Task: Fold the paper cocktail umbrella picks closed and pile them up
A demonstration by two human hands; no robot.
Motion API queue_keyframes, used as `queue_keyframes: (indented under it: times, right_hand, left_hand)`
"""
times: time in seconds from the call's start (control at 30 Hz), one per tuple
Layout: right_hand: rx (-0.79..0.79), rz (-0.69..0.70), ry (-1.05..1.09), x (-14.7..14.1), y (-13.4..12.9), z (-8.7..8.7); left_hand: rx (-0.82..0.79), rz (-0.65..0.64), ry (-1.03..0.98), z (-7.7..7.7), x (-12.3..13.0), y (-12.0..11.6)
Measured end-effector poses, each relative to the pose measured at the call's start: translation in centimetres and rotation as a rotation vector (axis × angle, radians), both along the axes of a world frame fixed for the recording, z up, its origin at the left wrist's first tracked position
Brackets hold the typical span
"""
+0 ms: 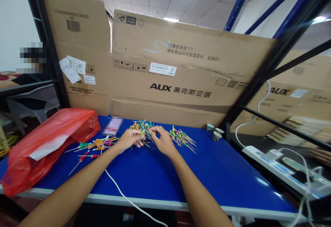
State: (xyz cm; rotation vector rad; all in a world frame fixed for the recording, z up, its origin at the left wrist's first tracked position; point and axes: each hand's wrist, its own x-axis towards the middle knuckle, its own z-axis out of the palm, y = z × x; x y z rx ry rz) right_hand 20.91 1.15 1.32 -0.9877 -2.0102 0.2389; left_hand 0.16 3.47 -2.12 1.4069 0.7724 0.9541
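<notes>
Over the blue table [155, 175], my left hand [131, 139] has its thumb and fingers pinched on a small yellow-tipped stick [142, 133]. My right hand [160, 139] is beside it, thumb and forefinger pressed together near the same stick; whatever is between them is too small to make out. Just behind both hands lies a pile of colourful-topped thin sticks [141, 125]. To the right is a second bunch of sticks [181, 138], fanned out. Left of my left hand, paper-topped picks [99, 144] in orange, green and red lie scattered.
A red plastic bag [74, 127] covers the table's left end. A phone-like pink object [113, 126] lies at the back. Small tubs [216, 136] stand back right. A white cable [121, 192] crosses the front edge. Cardboard [168, 82] walls the back; a power strip [279, 168] is right.
</notes>
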Motion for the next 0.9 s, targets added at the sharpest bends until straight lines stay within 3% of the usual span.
queue_keyframes:
  times: [0.3,0.47,0.9]
  right_hand:
    - [-0.051,0.042,0.059,-0.4,-0.3,0.1]
    - [-0.060,0.060,0.054,-0.2,-0.4,0.4]
    - [-0.065,0.032,0.097,-0.4,-0.7,0.6]
  left_hand:
    - [0.112,-0.134,0.147,-0.1,0.3,-0.3]
    - [0.120,-0.178,0.125,0.1,0.4,-0.6]
    - [0.117,-0.001,0.064,0.9,0.4,-1.2]
